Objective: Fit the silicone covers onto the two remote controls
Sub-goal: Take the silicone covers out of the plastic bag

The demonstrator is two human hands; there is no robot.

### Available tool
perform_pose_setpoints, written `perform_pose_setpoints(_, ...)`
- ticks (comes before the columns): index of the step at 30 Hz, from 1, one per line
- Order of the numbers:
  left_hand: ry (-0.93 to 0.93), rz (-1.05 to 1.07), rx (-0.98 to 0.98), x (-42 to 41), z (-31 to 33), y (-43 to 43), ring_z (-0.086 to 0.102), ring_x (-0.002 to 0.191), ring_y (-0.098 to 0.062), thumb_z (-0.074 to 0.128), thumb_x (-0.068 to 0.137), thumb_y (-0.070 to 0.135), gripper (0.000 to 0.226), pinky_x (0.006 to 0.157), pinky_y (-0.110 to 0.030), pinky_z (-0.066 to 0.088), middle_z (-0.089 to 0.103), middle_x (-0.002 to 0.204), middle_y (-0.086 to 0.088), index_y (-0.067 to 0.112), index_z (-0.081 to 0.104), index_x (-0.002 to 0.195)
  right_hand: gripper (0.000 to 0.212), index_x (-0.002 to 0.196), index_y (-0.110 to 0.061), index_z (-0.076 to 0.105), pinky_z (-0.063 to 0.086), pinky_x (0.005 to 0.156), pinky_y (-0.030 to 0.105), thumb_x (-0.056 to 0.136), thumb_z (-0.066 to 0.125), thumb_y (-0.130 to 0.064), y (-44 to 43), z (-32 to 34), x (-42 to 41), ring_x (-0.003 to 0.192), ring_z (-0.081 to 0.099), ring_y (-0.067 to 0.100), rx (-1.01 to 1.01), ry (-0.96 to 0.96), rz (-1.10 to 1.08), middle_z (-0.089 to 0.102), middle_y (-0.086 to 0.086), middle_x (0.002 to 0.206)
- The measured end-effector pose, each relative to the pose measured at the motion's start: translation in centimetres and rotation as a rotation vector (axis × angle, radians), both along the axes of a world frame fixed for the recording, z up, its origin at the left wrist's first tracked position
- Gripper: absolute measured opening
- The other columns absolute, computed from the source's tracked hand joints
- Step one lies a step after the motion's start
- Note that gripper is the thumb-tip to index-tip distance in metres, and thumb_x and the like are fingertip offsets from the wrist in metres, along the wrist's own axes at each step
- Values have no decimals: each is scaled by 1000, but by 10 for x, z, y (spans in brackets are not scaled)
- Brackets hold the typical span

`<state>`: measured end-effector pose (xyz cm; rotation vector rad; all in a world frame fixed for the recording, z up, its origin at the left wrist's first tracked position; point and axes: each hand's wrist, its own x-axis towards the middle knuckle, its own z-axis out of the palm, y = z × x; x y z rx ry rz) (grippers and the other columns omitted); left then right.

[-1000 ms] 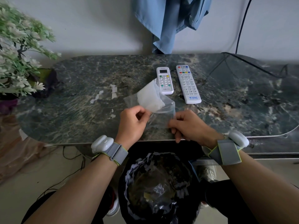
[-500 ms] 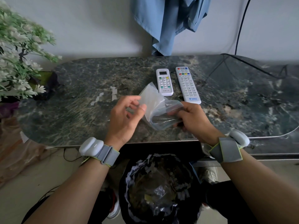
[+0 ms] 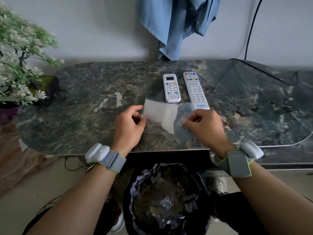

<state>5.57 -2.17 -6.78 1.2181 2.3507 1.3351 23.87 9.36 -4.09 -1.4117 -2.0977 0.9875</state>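
A dark marbled tabletop [image 3: 84, 119] stands against a pale wall, with a blue garment [image 3: 176, 26] hanging above its back edge. Over the middle of the tabletop, towards the front edge, the left hand [image 3: 128, 126] pinches the left end of a milky silicone cover [image 3: 157, 113] between curled thumb and fingers. The right hand [image 3: 205, 128], apart from it, pinches a clear plastic bag [image 3: 183, 119] (the cover's right end overlaps the bag). Just behind, a short white remote [image 3: 171, 88] and a long white remote [image 3: 195, 90] lie side by side.
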Motion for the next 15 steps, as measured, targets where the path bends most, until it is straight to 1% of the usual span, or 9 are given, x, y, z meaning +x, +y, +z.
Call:
perform_pose_setpoints(2, -81, -3, 22, 0, 1, 1, 61, 74, -15, 70, 79, 4, 37, 71, -17, 48, 65, 79, 0, 11, 65, 115, 23, 54, -28, 62, 43, 56, 24, 72, 72, -16, -1, -5, -2, 52, 54, 1, -51, 23, 95, 59, -19, 50)
perform_pose_setpoints(4, -171, -13, 46, -1, 1, 2, 61, 71, -10, 67, 80, -1, 36, 68, -12, 48, 65, 77, 1, 9, 66, 115, 22, 61, -25, 65, 40, 55, 20, 76, 71, -10, -2, -4, -5, 47, 47, -1, -74, 137, 161, 55, -19, 47)
perform_pose_setpoints(6, -261, -14, 63, -3, 0, 2, 62, 70, -6, 65, 80, -4, 36, 68, -13, 50, 68, 81, 1, 8, 67, 115, 19, 77, -23, 68, 36, 48, 15, 81, 68, -4, -3, 0, -7, 41, 40, 0, -142, 253, 198, 47, -14, 43)
perform_pose_setpoints(8, -314, -23, 66, -3, 0, 1, 63, 73, -3, 65, 80, -5, 36, 70, -14, 51, 70, 86, 2, 7, 68, 113, 28, 105, -21, 68, 31, 42, 11, 86, 63, -1, -2, -1, -10, 36, 33, 2, -234, 291, 194, 39, -13, 39)
perform_pose_setpoints(9, -324, -29, 67, -3, 1, 0, 63, 73, -2, 65, 80, -6, 35, 71, -15, 52, 70, 87, 3, 8, 69, 112, 32, 111, -20, 68, 33, 42, 13, 87, 63, -1, -1, -2, -11, 39, 33, 1, -253, 292, 182, 39, -12, 42)
perform_pose_setpoints(10, -333, -37, 73, -3, 2, 0, 63, 74, -2, 65, 80, -5, 35, 72, -16, 52, 71, 87, 3, 10, 70, 111, 31, 108, -21, 71, 37, 46, 17, 85, 64, -2, 0, -4, -13, 45, 39, 4, -252, 289, 178, 45, -6, 46)
perform_pose_setpoints(12, -371, -48, 97, -2, 3, -3, 65, 78, -7, 65, 80, -5, 34, 75, -21, 53, 72, 89, -2, 14, 71, 108, 22, 87, -24, 74, 46, 53, 32, 80, 70, -4, -1, -4, -14, 56, 51, 17, -223, 284, 181, 62, 20, 63)
perform_pose_setpoints(13, -392, -51, 110, -1, 4, -3, 65, 80, -11, 65, 81, -5, 34, 77, -23, 54, 72, 91, -6, 16, 71, 107, 19, 76, -25, 72, 48, 54, 36, 78, 72, -6, -2, -5, -14, 59, 54, 20, -210, 279, 176, 66, 25, 70)
perform_pose_setpoints(15, -422, -48, 130, -1, 5, -4, 65, 79, -12, 65, 82, -5, 35, 76, -23, 54, 71, 90, -7, 18, 70, 108, 20, 65, -24, 65, 47, 53, 33, 78, 75, -12, -2, -4, -14, 60, 55, 21, -200, 284, 160, 66, 25, 72)
